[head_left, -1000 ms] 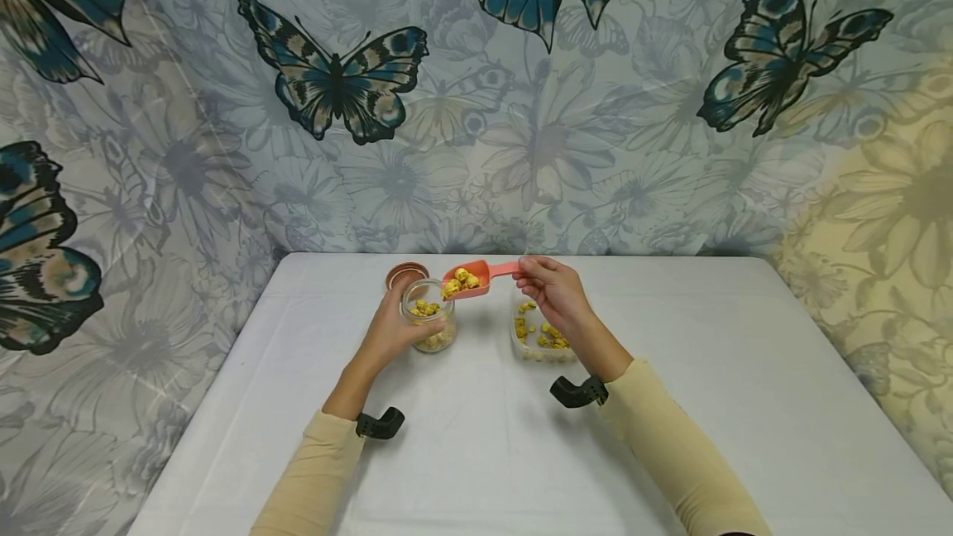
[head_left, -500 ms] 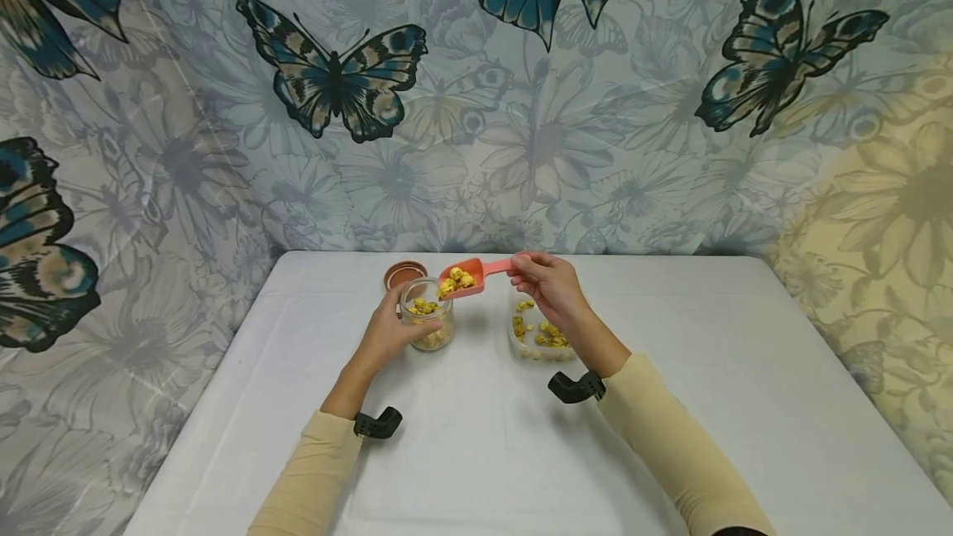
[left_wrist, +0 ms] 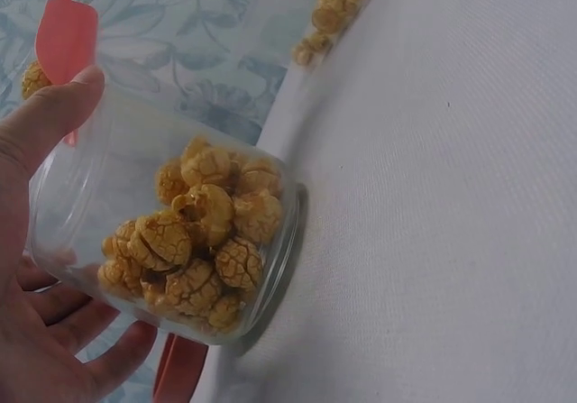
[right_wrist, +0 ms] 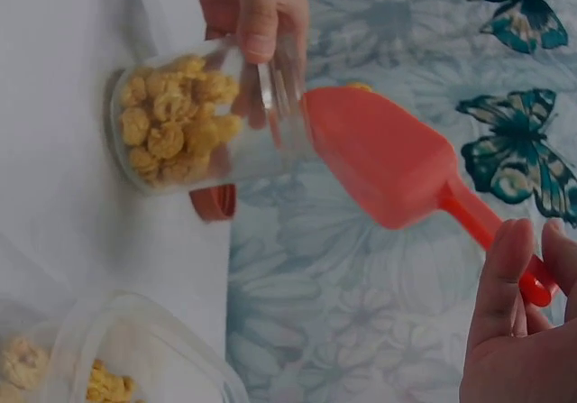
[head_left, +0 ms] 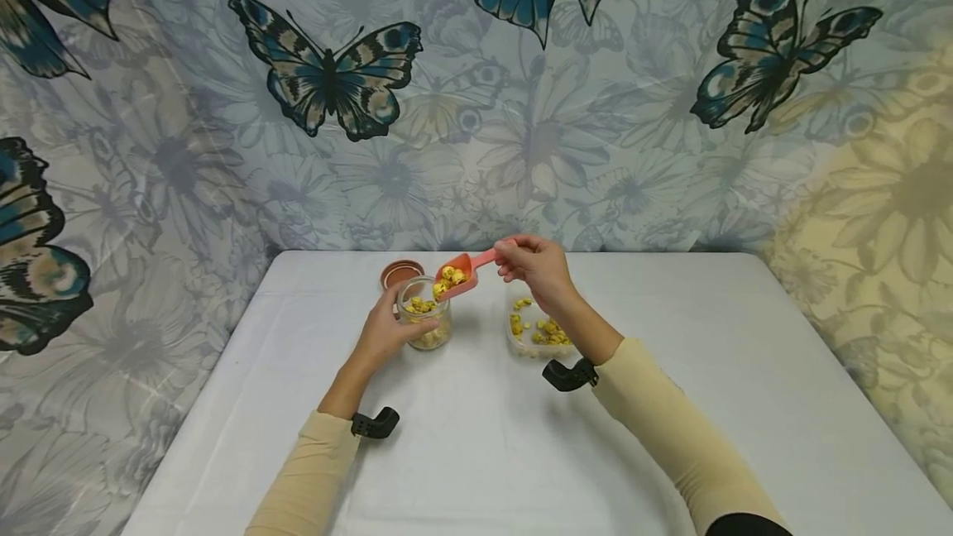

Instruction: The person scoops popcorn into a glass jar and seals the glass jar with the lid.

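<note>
My left hand [head_left: 383,331] grips a clear glass jar [left_wrist: 135,187], thumb on one side and fingers on the other. Caramel popcorn [left_wrist: 194,241] fills the lower part of the jar, which stands on the table. My right hand [head_left: 538,267] pinches the handle end of a coral-red scoop [right_wrist: 388,155]. More popcorn [head_left: 450,278] lies in the scoop's bowl. The scoop tilts down to the left, its front lip right at the jar's mouth.
A clear plastic container [head_left: 529,351] with loose popcorn stands right of the jar, partly behind my right forearm. Behind the jar lies a brown-red lid [head_left: 398,270]. A white cloth covers the table [head_left: 476,453], whose back edge meets a butterfly-print backdrop [head_left: 484,147].
My right hand has risen and shifted left, tipping the scoop more steeply toward the jar's mouth. The left hand keeps its hold on the jar.
</note>
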Motion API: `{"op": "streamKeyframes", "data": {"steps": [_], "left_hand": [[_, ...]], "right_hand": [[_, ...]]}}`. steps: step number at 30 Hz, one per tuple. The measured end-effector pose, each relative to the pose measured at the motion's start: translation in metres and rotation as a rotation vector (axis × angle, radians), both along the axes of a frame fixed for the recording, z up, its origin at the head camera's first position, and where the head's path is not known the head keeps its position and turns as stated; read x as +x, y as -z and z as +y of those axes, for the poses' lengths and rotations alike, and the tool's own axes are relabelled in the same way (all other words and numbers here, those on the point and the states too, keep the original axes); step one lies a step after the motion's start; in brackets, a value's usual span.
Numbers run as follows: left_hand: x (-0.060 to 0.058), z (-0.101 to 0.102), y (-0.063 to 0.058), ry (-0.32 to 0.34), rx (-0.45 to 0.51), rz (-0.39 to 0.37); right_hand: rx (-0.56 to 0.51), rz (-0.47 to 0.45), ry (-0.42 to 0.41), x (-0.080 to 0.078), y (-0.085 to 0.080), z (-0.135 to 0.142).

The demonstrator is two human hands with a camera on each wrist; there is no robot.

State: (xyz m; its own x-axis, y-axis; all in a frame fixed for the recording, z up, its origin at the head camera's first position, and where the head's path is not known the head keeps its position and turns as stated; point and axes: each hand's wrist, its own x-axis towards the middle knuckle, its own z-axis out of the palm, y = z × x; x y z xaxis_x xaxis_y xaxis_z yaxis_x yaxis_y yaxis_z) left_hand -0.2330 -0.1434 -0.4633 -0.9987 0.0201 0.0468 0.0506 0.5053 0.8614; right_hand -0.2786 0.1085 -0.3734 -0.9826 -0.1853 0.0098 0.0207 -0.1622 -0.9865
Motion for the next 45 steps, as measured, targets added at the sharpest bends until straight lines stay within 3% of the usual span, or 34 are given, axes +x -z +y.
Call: {"op": "streamKeyframes", "data": {"steps": [18,25,45], "left_hand": [[-0.001,0.001,-0.001,0.018,0.03,0.03],[0.0,0.002,-0.001,0.01,0.009,0.009],[0.0,0.001,0.003,-0.008,0.013,0.023]], "right_hand": [[0.13,0.205,0.015,-0.01,-0.015,-0.023],[0.158,0.195,0.021,-0.007,-0.018,-0.021],[0.09,0.152,0.016,-0.008,-0.008,-0.017]]}}
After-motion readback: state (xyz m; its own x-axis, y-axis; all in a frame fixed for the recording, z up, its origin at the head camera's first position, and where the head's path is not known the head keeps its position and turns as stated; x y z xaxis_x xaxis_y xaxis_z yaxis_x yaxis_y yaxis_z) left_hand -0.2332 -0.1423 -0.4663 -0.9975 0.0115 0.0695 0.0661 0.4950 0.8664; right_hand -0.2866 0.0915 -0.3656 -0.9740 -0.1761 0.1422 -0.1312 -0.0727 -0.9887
